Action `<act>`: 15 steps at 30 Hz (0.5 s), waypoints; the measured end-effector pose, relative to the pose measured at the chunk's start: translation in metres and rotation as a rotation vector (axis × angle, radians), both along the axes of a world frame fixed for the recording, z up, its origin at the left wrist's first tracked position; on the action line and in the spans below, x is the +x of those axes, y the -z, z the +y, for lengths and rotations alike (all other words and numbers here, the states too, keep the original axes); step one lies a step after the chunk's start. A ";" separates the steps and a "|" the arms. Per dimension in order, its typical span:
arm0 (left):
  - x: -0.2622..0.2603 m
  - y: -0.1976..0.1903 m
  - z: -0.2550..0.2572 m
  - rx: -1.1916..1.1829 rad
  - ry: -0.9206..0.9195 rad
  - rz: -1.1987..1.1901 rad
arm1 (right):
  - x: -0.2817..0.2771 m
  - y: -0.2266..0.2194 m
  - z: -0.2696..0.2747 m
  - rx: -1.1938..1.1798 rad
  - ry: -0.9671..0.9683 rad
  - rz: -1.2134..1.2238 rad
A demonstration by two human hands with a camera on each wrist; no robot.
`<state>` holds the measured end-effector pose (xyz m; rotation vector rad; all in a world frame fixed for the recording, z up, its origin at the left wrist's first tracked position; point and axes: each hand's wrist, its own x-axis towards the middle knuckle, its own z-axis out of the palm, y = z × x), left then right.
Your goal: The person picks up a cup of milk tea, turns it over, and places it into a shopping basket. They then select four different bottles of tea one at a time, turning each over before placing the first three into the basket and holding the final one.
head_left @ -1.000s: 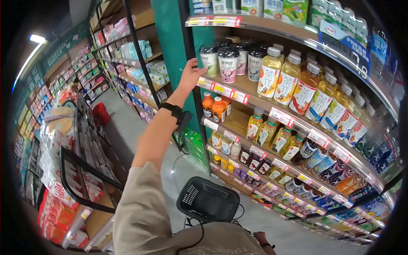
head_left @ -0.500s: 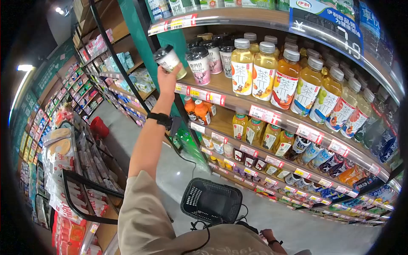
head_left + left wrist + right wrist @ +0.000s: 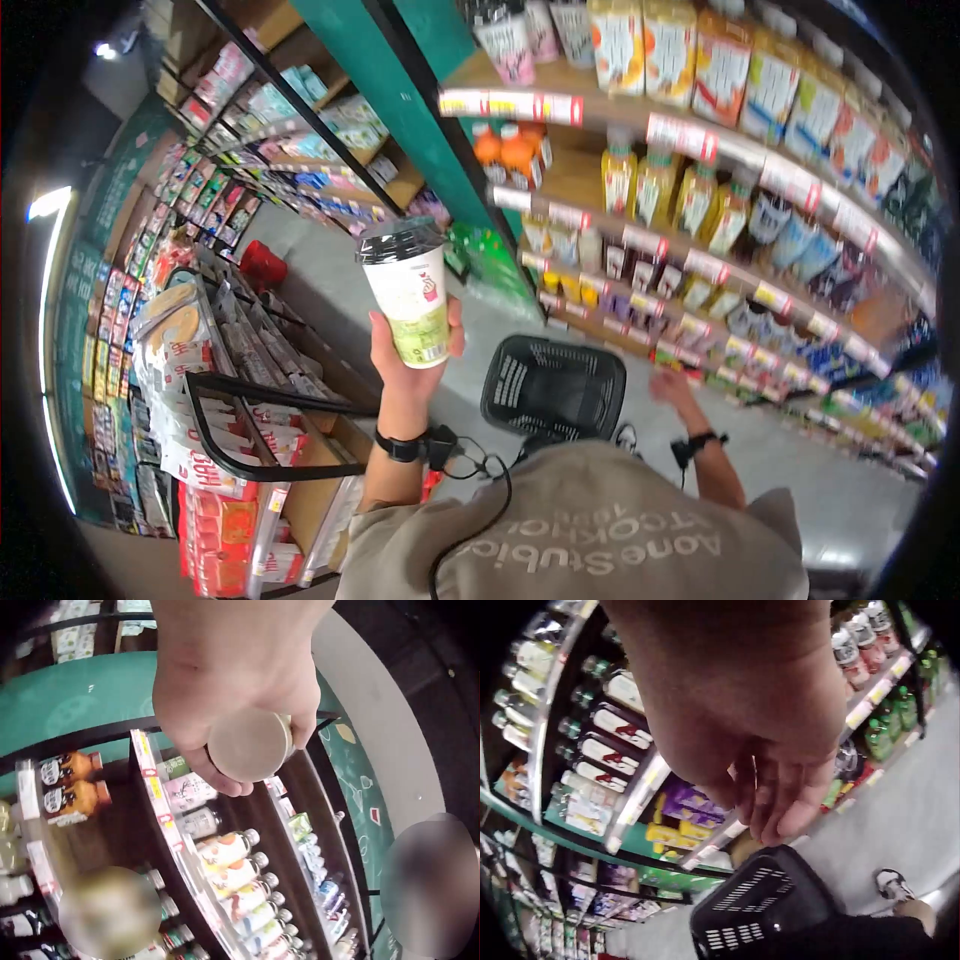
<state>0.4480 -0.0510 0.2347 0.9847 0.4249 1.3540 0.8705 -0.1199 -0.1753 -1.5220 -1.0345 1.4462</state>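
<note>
My left hand [image 3: 408, 382] holds a lidded drink cup [image 3: 405, 295] upright in front of my chest, fingers and thumb wrapped round its lower part. The cup has a black lid, a white upper half and a green lower band. In the left wrist view the round pale base of the cup shows under my palm. Lower down to the right, my right hand [image 3: 677, 388] hangs beside the basket with loosely bent fingers, holding nothing. A black shopping basket [image 3: 510, 385] stands between the two hands, below them.
Drink shelves [image 3: 600, 100] run along the right, with bottles of tea and juice and similar cups [image 3: 505, 50] at the top. A snack display [image 3: 215, 420] with a black metal rail [image 3: 300, 470] stands close on the left. A red bucket [image 3: 262, 265] sits further down the aisle.
My left hand has taken a cup from the shelf's left end and brought it down toward my body. The view has tilted lower, and my right hand has come further into sight.
</note>
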 end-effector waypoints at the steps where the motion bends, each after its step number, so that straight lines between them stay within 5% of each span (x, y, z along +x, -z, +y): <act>1: -0.007 0.005 -0.015 -0.021 0.031 -0.031 | -0.018 -0.037 0.016 0.082 -0.081 -0.054; 4: -0.034 0.022 -0.034 -0.122 0.088 -0.076 | -0.101 -0.166 0.026 0.083 0.024 0.039; 8: -0.065 0.044 -0.047 -0.298 0.155 -0.345 | -0.202 -0.258 0.004 0.238 -0.154 0.166; 15: -0.121 0.074 -0.074 -0.427 0.351 -0.458 | -0.317 -0.335 -0.047 0.396 -0.267 0.152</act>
